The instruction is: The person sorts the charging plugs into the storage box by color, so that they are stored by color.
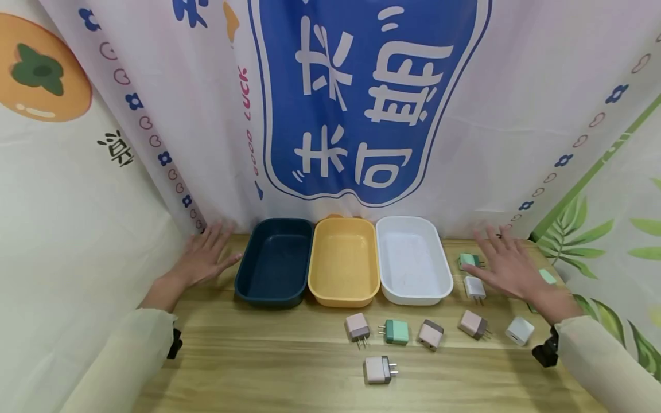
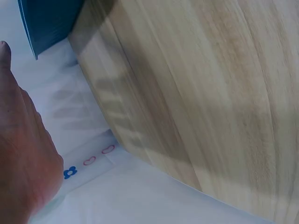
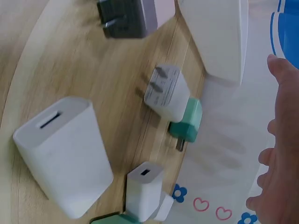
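My left hand [image 1: 203, 258] is spread with straight fingers to the left of a dark blue tray [image 1: 273, 258], holding nothing. On the other side my right hand [image 1: 508, 264], fingers also spread, hovers beside a green charger plug [image 1: 469, 261] and a white charger plug [image 1: 474, 287], gripping neither. Under the right forearm, a light green piece [image 1: 547, 276] is partly hidden. Closer to me lie a pink and brown charger [image 1: 472, 324] and a white charger [image 1: 519, 331]. The right wrist view shows a white charger [image 3: 65, 154] large, its port facing up.
A yellow tray [image 1: 343, 258] and a white tray [image 1: 413, 258] stand beside the blue one, against a printed curtain [image 1: 465, 160]. In front lie a pink charger [image 1: 356, 324], a green charger [image 1: 397, 332], another pink charger [image 1: 431, 334] and a pale grey-ended charger [image 1: 376, 370].
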{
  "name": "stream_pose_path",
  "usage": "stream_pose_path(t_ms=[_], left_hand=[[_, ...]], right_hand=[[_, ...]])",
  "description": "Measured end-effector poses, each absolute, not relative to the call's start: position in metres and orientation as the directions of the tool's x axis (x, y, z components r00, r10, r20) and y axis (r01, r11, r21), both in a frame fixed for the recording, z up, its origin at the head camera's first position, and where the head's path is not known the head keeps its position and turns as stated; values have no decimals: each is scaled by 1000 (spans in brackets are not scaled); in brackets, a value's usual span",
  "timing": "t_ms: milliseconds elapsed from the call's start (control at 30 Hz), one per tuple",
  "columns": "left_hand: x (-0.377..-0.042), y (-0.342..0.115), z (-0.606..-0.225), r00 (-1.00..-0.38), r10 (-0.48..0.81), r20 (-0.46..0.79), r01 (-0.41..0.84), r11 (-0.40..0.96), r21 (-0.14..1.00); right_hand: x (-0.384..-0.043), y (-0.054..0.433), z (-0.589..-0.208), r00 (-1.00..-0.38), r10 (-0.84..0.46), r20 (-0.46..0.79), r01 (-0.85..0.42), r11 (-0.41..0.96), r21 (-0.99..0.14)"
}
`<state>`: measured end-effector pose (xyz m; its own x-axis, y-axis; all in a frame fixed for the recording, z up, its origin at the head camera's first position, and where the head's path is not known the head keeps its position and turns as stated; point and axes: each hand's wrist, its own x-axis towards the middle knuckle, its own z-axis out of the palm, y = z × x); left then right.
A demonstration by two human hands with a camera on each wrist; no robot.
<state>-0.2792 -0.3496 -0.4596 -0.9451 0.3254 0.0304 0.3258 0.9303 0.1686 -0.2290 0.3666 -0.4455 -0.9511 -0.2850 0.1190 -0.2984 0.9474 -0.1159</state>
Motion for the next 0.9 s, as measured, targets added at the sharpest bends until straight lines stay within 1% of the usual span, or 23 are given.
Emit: stream_pose_path(t_ms=[167,333,600,767,900], left_hand=[[-276,-340,-457,-943,333,6,330,932,150],[-278,-333,-458,-940,342,8,339,928,153],[-281,-321,-458,-934,355,-45,350,932,97],[-281,-316,-457,-931,360,-65,353,930,100],[-281,-312,-459,-926,374,-54,368,925,96]], right_hand=[[-227,356,-441,-942,-314,120,-328,936,-128],[-224,347,-438,-930,-346,126,-359,927,-106],[-220,329,-436,-902,-397,170,-418,901,-113],[-215,316,-432,-881,-440,175,-460,883,-95],[-212,306,-432,-857,-476,198,-496,866,-62]])
